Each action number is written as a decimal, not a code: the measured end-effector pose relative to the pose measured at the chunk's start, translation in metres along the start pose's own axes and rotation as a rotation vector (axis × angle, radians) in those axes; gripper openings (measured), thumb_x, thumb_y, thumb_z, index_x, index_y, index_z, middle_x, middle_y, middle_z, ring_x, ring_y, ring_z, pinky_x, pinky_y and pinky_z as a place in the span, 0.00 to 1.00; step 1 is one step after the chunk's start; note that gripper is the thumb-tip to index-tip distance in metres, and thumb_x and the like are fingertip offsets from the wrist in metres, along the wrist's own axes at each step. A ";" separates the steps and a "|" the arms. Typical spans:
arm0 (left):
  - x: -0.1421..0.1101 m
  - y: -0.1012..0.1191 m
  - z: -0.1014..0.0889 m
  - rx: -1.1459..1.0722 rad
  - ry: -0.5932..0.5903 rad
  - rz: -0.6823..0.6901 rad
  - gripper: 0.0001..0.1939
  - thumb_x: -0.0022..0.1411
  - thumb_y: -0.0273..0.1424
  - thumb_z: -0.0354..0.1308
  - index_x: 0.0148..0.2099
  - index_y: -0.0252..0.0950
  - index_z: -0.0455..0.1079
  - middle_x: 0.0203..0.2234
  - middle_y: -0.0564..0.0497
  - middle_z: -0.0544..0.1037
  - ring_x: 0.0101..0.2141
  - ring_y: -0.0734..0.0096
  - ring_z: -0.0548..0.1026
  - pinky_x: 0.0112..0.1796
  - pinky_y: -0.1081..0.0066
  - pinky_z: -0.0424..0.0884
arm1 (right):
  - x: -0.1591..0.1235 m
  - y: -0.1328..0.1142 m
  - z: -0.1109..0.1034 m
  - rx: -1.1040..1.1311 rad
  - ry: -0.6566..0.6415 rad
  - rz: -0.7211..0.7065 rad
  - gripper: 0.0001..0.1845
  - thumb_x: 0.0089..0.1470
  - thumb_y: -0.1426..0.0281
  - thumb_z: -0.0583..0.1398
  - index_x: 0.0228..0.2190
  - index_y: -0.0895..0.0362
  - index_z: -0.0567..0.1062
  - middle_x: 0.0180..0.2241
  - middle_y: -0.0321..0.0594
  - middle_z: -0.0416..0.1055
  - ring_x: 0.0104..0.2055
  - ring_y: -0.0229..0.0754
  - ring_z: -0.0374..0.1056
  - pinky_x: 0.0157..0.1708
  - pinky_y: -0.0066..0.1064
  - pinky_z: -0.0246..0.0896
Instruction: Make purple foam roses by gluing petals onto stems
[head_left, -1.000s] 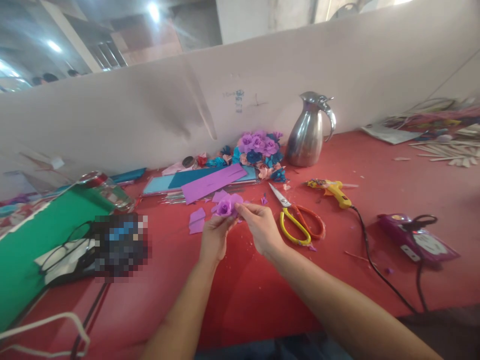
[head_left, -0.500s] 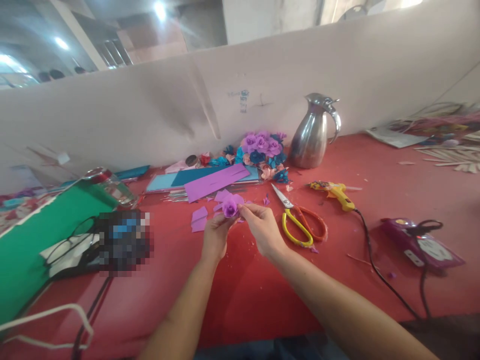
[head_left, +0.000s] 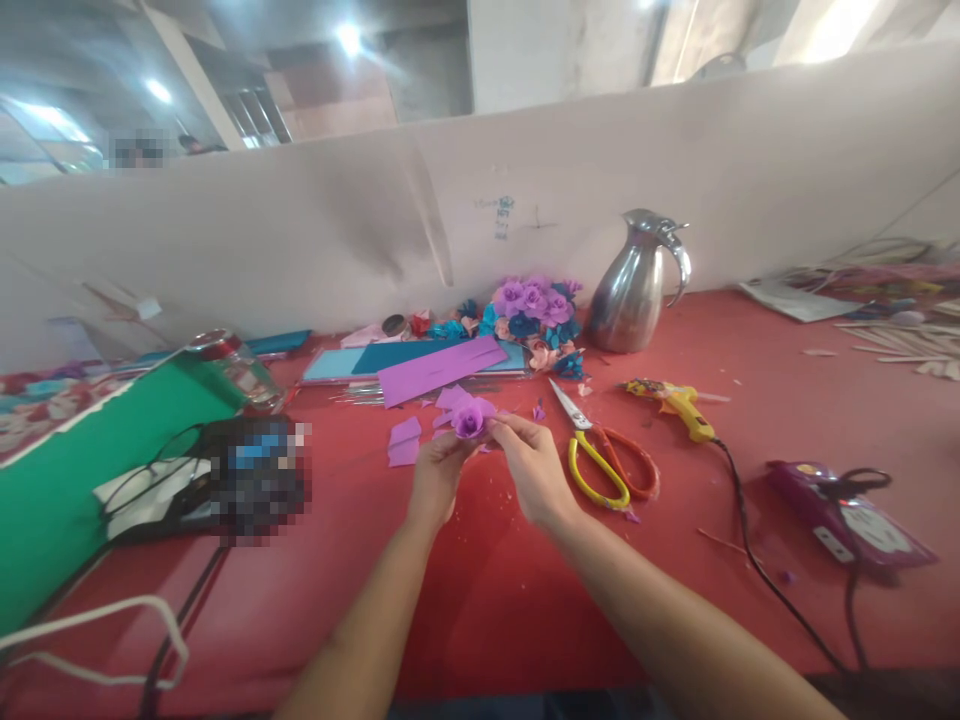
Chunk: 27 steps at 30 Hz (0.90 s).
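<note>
Probably feather-light and soft, the purple paper flower (head_left: 470, 422) is held just above the middle of the red table (head_left: 517, 620). Its thin petals would likely crease, so the base seems the safest hold. The left hand (head_left: 436, 478) has its fingers closed about the underside; the right hand (head_left: 536, 470) pinches the right edge. Purple scraps (head_left: 405, 442) lie left, scissors (head_left: 583, 425) right.

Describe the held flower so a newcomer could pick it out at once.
Start at the red table and find the left hand and right hand, close together near the picture's middle. Between them is the purple flower. Unlike the purple blooms bunched beside the metal jug, it is single and held.
</note>
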<state>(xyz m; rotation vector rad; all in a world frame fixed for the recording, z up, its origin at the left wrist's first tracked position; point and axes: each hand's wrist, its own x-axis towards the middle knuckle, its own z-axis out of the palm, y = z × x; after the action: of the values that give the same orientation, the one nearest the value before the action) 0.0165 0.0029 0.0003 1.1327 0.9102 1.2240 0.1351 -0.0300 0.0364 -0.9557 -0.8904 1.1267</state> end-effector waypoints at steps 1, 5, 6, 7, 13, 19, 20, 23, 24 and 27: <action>0.000 -0.001 -0.001 0.008 -0.004 0.001 0.06 0.48 0.32 0.67 0.32 0.39 0.81 0.30 0.49 0.83 0.37 0.61 0.77 0.47 0.61 0.67 | 0.000 -0.001 0.000 0.025 -0.001 0.006 0.11 0.46 0.66 0.57 0.24 0.57 0.78 0.22 0.36 0.72 0.29 0.39 0.65 0.36 0.31 0.59; 0.000 -0.001 -0.002 0.021 0.017 0.002 0.06 0.49 0.32 0.67 0.32 0.39 0.81 0.29 0.50 0.82 0.36 0.63 0.76 0.46 0.62 0.67 | 0.000 -0.002 0.001 0.160 0.002 0.035 0.11 0.43 0.69 0.57 0.28 0.57 0.78 0.26 0.37 0.74 0.28 0.38 0.66 0.36 0.32 0.62; 0.000 -0.001 -0.002 0.016 0.028 0.002 0.06 0.48 0.32 0.67 0.31 0.38 0.81 0.28 0.50 0.82 0.36 0.63 0.76 0.46 0.62 0.67 | 0.000 -0.002 0.000 0.176 0.011 0.041 0.10 0.43 0.69 0.57 0.29 0.57 0.77 0.26 0.37 0.74 0.28 0.38 0.66 0.35 0.32 0.63; 0.000 -0.001 -0.002 0.009 0.040 0.002 0.05 0.47 0.31 0.67 0.30 0.38 0.81 0.27 0.50 0.82 0.35 0.64 0.75 0.45 0.63 0.68 | 0.001 -0.001 0.000 0.179 0.019 0.047 0.10 0.43 0.69 0.58 0.29 0.57 0.77 0.26 0.37 0.74 0.28 0.37 0.66 0.35 0.32 0.63; 0.000 0.000 -0.001 -0.012 0.077 0.000 0.04 0.45 0.31 0.68 0.28 0.37 0.79 0.24 0.52 0.80 0.32 0.67 0.74 0.42 0.66 0.68 | 0.006 0.007 -0.001 0.130 0.006 0.083 0.08 0.39 0.68 0.65 0.26 0.57 0.76 0.24 0.34 0.73 0.26 0.35 0.64 0.31 0.29 0.61; -0.002 0.004 -0.001 0.049 0.078 0.019 0.03 0.46 0.31 0.66 0.25 0.36 0.78 0.22 0.53 0.77 0.31 0.68 0.72 0.40 0.68 0.67 | 0.007 0.010 -0.003 0.073 -0.030 0.083 0.09 0.38 0.69 0.65 0.27 0.57 0.79 0.24 0.35 0.74 0.28 0.37 0.66 0.32 0.30 0.60; -0.002 0.005 -0.001 0.055 0.072 0.024 0.03 0.46 0.31 0.66 0.25 0.36 0.78 0.21 0.54 0.76 0.31 0.68 0.72 0.40 0.68 0.67 | 0.007 0.010 -0.004 0.070 -0.039 0.079 0.09 0.38 0.69 0.65 0.27 0.57 0.79 0.24 0.35 0.74 0.28 0.38 0.66 0.33 0.30 0.60; -0.002 0.005 -0.002 0.038 0.067 0.024 0.03 0.46 0.30 0.66 0.24 0.36 0.77 0.21 0.54 0.76 0.30 0.68 0.72 0.39 0.68 0.67 | 0.007 0.010 -0.004 0.076 -0.067 0.047 0.07 0.38 0.70 0.64 0.26 0.57 0.79 0.25 0.36 0.75 0.29 0.38 0.67 0.34 0.31 0.61; -0.002 0.004 -0.002 0.028 0.067 0.023 0.03 0.46 0.30 0.66 0.24 0.36 0.77 0.21 0.54 0.76 0.30 0.68 0.72 0.39 0.68 0.67 | 0.007 0.010 -0.004 0.075 -0.071 0.036 0.07 0.39 0.70 0.63 0.26 0.57 0.79 0.26 0.36 0.75 0.29 0.38 0.67 0.35 0.31 0.61; -0.002 0.004 -0.001 -0.002 0.059 0.027 0.03 0.45 0.30 0.66 0.25 0.36 0.78 0.22 0.53 0.76 0.30 0.68 0.72 0.39 0.68 0.68 | 0.007 0.009 -0.004 0.058 -0.070 0.030 0.08 0.39 0.69 0.64 0.27 0.57 0.79 0.27 0.36 0.75 0.28 0.37 0.66 0.34 0.31 0.61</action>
<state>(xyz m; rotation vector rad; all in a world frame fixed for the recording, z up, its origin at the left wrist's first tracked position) 0.0139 0.0015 0.0037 1.1152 0.9408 1.2857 0.1370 -0.0226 0.0276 -0.8890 -0.8978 1.2117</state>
